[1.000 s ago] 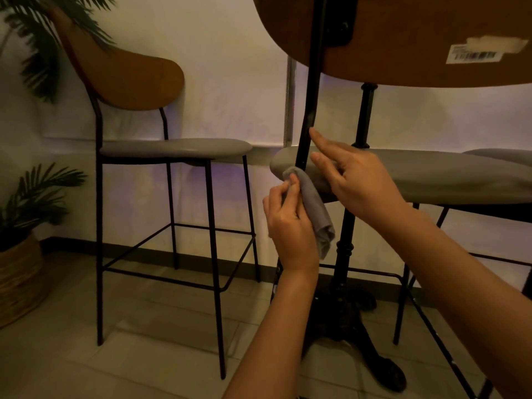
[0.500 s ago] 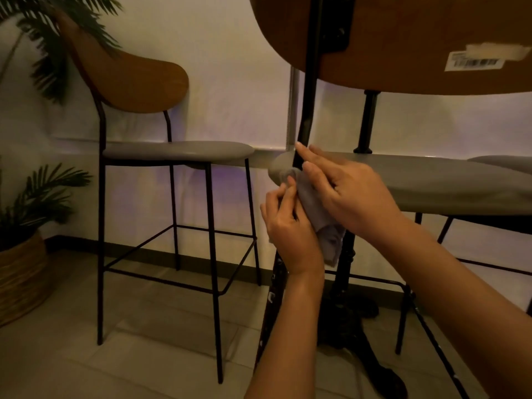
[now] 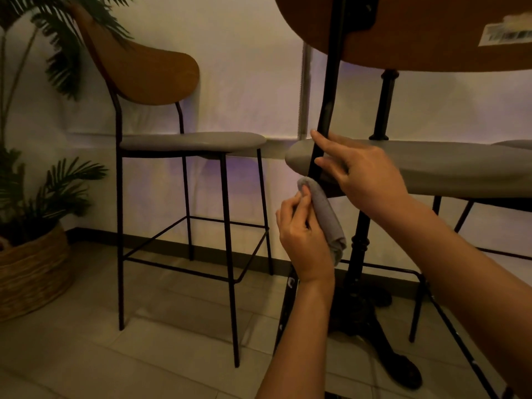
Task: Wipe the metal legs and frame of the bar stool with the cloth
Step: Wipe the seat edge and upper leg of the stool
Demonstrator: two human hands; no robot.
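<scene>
The near bar stool has a grey seat (image 3: 449, 168), a wooden backrest (image 3: 426, 33) and a black metal frame rod (image 3: 328, 105) running from the backrest down past the seat's left end. My left hand (image 3: 305, 240) grips a rolled grey cloth (image 3: 325, 217), whose top end lies against the rod just under the seat. My right hand (image 3: 362, 174) reaches over the seat edge, its straight fingers touching the rod above the cloth. The rod's lower part is hidden behind my left forearm.
A second bar stool (image 3: 184, 145) stands to the left against the white wall. A black cast table pedestal (image 3: 362, 283) stands behind the near stool. A potted palm in a woven basket (image 3: 31, 269) occupies the left corner. Tiled floor (image 3: 144, 355) lies below.
My right hand has lifted off the cloth and now touches the rod higher up. The cloth in my left hand sits slightly lower, under the seat edge.
</scene>
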